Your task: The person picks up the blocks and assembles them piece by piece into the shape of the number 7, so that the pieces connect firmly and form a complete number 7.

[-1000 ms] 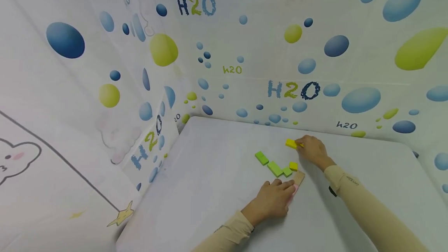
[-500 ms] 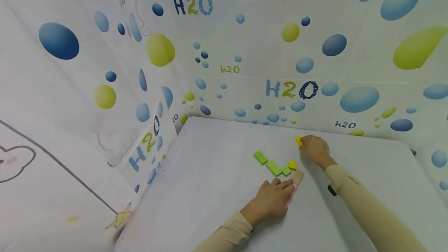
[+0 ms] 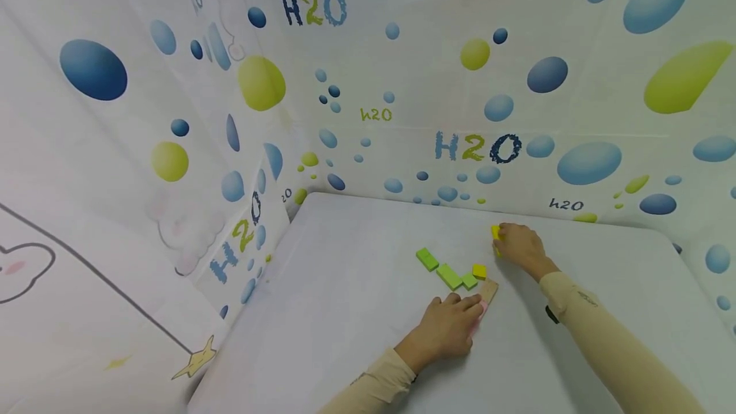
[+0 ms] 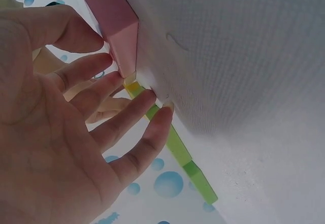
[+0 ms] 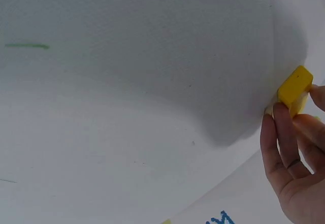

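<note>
In the head view, my left hand (image 3: pixel 444 328) rests on the table, fingertips against the left side of a pink block (image 4: pixel 116 23). Its fingers are loosely bent and do not wrap round that block. A natural wood-coloured block (image 3: pixel 489 289) lies in line at the pink one's far end. Farther back, my right hand (image 3: pixel 520 249) pinches a yellow block (image 5: pixel 295 88) between thumb and fingers; the hand covers part of it. Between the hands sits a small yellow block (image 3: pixel 480 271), close to a small green block (image 3: pixel 469 281). Two longer green blocks, one nearer (image 3: pixel 449 276) and one farther (image 3: pixel 427 259), run off to the left.
The white table (image 3: pixel 333 273) has rounded corners. Behind it rises a white wall covering (image 3: pixel 414 158) printed with blue and green dots and "H2O". Another printed sheet (image 3: pixel 115 209) borders the left side.
My right hand has shifted slightly right with the yellow block and turned it from lying crosswise to pointing away from me. The left hand and the other blocks have stayed in place.
</note>
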Demonstrator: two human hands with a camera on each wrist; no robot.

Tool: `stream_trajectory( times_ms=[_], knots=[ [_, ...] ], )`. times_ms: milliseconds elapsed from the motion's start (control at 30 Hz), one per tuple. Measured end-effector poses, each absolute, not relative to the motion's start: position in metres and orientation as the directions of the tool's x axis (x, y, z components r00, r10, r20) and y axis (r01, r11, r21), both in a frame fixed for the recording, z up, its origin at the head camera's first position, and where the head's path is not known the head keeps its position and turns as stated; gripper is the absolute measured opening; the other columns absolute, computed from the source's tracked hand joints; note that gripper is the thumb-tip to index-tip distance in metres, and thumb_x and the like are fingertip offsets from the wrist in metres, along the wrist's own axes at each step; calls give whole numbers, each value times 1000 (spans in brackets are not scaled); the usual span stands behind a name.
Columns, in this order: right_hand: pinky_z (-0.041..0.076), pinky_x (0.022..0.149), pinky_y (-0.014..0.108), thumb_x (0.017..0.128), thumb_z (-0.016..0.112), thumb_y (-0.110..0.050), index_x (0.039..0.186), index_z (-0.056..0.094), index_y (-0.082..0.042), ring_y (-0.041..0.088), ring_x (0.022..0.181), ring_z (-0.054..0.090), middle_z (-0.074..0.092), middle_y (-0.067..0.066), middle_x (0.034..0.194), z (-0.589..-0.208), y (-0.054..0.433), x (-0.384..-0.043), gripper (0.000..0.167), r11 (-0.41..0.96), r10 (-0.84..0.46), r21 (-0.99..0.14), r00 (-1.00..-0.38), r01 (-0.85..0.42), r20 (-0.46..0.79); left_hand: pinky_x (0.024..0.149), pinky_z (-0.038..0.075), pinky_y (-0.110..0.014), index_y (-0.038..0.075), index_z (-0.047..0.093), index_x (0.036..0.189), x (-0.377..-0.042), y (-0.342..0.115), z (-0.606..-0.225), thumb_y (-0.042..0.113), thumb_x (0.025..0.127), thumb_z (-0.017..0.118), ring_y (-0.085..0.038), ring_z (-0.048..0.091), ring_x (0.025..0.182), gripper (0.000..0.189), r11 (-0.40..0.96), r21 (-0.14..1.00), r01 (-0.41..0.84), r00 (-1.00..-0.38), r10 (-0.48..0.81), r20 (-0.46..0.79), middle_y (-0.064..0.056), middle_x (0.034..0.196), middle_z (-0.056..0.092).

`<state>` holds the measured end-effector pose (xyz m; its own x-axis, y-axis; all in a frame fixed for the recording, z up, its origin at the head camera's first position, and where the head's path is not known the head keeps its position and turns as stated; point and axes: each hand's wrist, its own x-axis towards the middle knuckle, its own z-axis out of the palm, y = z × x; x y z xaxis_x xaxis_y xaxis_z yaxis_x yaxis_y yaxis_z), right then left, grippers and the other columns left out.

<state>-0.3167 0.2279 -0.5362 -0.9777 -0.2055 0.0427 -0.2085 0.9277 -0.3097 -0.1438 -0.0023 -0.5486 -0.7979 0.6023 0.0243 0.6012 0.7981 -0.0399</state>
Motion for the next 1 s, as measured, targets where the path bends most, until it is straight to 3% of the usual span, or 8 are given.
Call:
stream_trajectory(
  times_ms=[200,633,1000],
  knots=[
    [47,101,64,97,67,-18,123,68,13,54,125,57,58,32,141,-538,234,-316,40,909,-242,-339,-969,-243,48,83,48,-33,35,55,147,-142,-2,-544,33,86,74,-9,53,128,64,801,-28,599,-800,599,23,19,156,48],
    [49,98,63,96,71,-22,129,67,9,52,125,58,60,28,141,-537,240,-312,46,908,-204,-364,-978,-209,53,86,49,-36,35,55,146,-145,-2,-547,33,87,73,-9,52,129,62,803,-15,595,-803,595,32,18,157,47],
    [46,103,63,97,68,-21,126,68,10,52,126,58,59,29,141,-534,241,-313,42,920,-259,-299,-966,-252,16,87,49,-37,34,55,147,-145,-1,-546,31,87,73,-10,51,130,63,800,-1,599,-800,599,18,17,157,46]
  ],
)
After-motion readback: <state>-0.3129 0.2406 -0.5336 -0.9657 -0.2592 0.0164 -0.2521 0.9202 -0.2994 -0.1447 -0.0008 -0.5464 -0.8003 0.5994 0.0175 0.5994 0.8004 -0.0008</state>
